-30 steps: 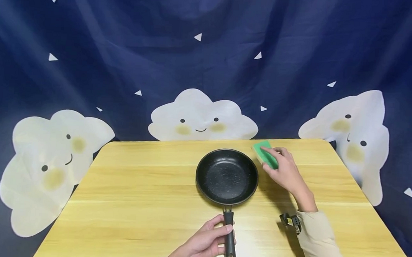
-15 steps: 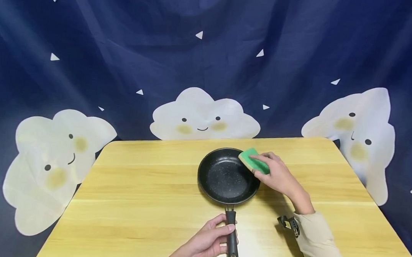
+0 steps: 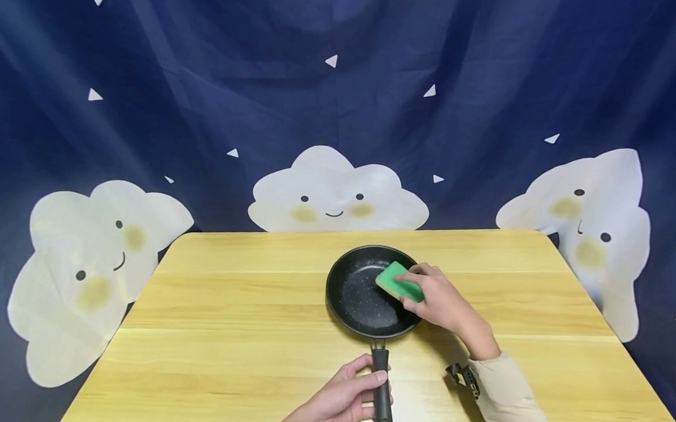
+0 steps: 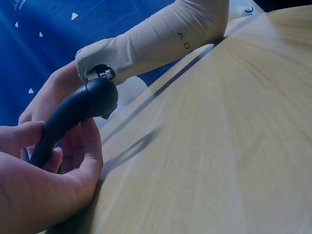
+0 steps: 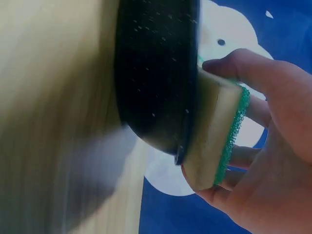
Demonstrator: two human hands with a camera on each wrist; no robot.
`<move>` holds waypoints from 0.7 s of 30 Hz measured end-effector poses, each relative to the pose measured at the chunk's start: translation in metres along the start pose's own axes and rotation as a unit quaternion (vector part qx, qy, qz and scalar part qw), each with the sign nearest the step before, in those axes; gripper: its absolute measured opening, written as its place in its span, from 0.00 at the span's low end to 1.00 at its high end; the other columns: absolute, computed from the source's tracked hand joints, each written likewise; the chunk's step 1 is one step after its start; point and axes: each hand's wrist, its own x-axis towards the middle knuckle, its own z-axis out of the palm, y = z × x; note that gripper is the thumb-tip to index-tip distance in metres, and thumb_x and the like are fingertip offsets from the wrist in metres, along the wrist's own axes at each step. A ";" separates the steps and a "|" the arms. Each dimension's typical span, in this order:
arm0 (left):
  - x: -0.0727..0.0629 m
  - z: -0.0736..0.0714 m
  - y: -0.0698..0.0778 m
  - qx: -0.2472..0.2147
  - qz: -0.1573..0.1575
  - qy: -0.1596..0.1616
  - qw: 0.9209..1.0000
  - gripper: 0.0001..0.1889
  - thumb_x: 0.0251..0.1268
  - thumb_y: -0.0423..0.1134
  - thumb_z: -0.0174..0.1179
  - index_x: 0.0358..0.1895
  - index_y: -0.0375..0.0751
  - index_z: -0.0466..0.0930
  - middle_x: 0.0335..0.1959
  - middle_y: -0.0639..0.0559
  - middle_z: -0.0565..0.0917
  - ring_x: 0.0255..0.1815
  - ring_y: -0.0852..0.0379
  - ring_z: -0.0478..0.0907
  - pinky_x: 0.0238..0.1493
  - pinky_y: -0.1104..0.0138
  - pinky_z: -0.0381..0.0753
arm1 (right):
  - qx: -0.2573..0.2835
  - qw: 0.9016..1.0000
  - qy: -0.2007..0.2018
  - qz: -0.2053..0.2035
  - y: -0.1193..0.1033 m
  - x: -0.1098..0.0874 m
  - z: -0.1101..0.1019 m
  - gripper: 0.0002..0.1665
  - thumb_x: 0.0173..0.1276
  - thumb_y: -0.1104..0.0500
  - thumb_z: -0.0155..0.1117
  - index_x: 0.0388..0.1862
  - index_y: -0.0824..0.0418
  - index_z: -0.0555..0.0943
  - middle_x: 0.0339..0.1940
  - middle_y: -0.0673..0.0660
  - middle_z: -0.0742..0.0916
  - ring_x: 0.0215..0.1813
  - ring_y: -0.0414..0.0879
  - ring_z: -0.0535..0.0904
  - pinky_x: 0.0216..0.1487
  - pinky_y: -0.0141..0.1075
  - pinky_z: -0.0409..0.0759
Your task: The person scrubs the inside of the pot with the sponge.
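A black speckled frying pan [image 3: 362, 300] faces up near the middle of the table, its handle [image 3: 383, 389] pointing toward me. My left hand [image 3: 338, 397] grips that handle, thumb on top and fingers wrapped beneath; in the left wrist view the handle [image 4: 73, 112] lies between thumb and fingers. My right hand [image 3: 441, 303] pinches a sponge [image 3: 394, 281] by its edges, over the right side of the pan's inside. The sponge's green scouring layer is uppermost. From the right wrist view, its pale yellow side [image 5: 209, 131] faces the pan, close to the rim [image 5: 187, 122].
The light wooden table [image 3: 226, 307] spreads around the pan, its far edge meeting a dark blue curtain [image 3: 208, 73] with smiling clouds. A small black device [image 3: 463, 377] sits at the right sleeve's cuff.
My right hand has carried the sponge left and nearer, from beyond the pan's right rim to over its inside. The left hand keeps its grip on the handle.
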 end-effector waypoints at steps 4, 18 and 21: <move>0.000 0.000 0.000 0.006 0.004 -0.001 1.000 0.20 0.76 0.37 0.59 0.65 0.37 0.68 0.39 0.51 0.77 0.40 0.59 0.79 0.42 0.65 0.83 | -0.021 1.000 -0.010 0.000 -0.004 0.001 0.005 0.21 0.64 0.59 0.75 0.57 0.61 0.86 0.57 0.68 0.82 0.60 0.66 0.76 0.59 0.60 0.77; 0.001 -0.001 -0.001 0.005 -0.001 0.002 1.000 0.18 0.76 0.38 0.60 0.63 0.38 0.69 0.38 0.52 0.77 0.40 0.59 0.80 0.42 0.65 0.84 | -0.058 0.998 -0.031 0.006 -0.013 0.000 0.013 0.18 0.61 0.60 0.74 0.51 0.63 0.87 0.52 0.65 0.82 0.55 0.62 0.78 0.56 0.55 0.80; 0.001 -0.001 -0.001 0.009 0.004 -0.002 1.000 0.17 0.76 0.38 0.59 0.62 0.38 0.70 0.38 0.52 0.77 0.40 0.58 0.80 0.42 0.64 0.84 | -0.056 0.998 -0.039 0.010 -0.015 0.000 0.014 0.18 0.61 0.60 0.74 0.51 0.62 0.87 0.51 0.64 0.82 0.54 0.61 0.78 0.55 0.54 0.81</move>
